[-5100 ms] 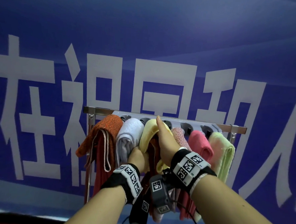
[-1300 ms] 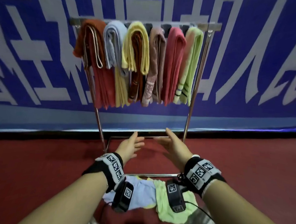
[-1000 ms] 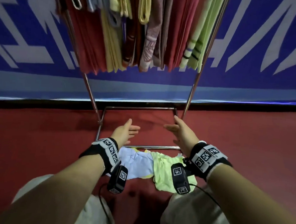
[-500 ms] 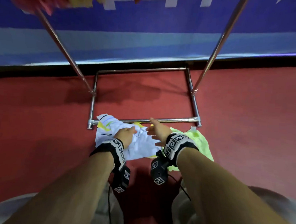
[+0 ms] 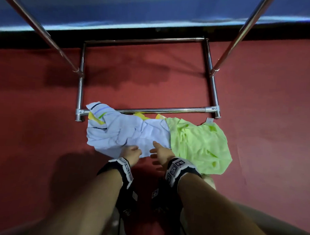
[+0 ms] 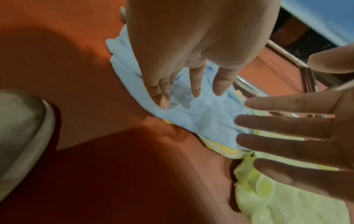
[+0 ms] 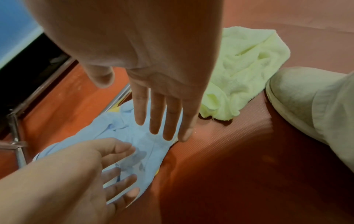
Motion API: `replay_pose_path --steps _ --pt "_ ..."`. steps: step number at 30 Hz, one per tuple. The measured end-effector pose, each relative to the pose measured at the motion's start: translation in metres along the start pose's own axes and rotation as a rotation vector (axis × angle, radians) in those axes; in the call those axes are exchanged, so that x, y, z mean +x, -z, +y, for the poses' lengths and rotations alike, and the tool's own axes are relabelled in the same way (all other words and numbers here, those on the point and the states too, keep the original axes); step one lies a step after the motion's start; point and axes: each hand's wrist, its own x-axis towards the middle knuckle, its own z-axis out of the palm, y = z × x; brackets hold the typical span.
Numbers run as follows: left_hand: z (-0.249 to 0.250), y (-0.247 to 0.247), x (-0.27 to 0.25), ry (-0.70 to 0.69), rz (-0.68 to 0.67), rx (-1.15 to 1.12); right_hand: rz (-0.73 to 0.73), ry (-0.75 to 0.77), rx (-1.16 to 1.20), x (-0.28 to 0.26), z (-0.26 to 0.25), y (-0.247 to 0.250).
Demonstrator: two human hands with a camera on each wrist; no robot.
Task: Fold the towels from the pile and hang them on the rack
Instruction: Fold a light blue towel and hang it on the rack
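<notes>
Red matting runs below a blue banner across the top of the head view. At lower centre, the left hand reaches down with fingers loosely extended, tips touching the near edge of a crumpled pale blue towel. The right hand hovers just beside it, fingers straight and spread, gripping nothing. A yellow towel peeks from beneath the blue one, and a lime green towel lies touching it on the right. The pile sits against the rack's chrome base bar. A pale shoe stands at the right edge of the right wrist view.
</notes>
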Motion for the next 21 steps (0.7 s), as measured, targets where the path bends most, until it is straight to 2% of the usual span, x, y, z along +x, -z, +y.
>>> replay_pose_path --steps 5,8,12,16,18,21 --pt "-0.003 -0.004 0.013 0.016 -0.015 -0.052 0.009 -0.057 0.053 0.010 0.010 0.007" --pt "-0.007 -0.003 0.018 -0.014 -0.019 -0.049 0.032 -0.062 0.093 0.009 0.011 0.011" --pt "-0.002 0.003 0.005 -0.092 0.024 -0.160 0.030 -0.047 0.113 -0.004 0.002 0.014" --pt "0.029 0.022 -0.021 -0.117 0.042 -0.383 0.079 0.085 0.115 -0.026 -0.013 0.010" --pt "0.046 0.033 -0.042 -0.095 0.051 -0.471 0.102 0.183 0.052 -0.044 -0.024 0.006" --pt "0.073 0.047 -0.084 -0.121 -0.013 -0.565 0.101 0.342 -0.093 -0.078 -0.039 0.005"
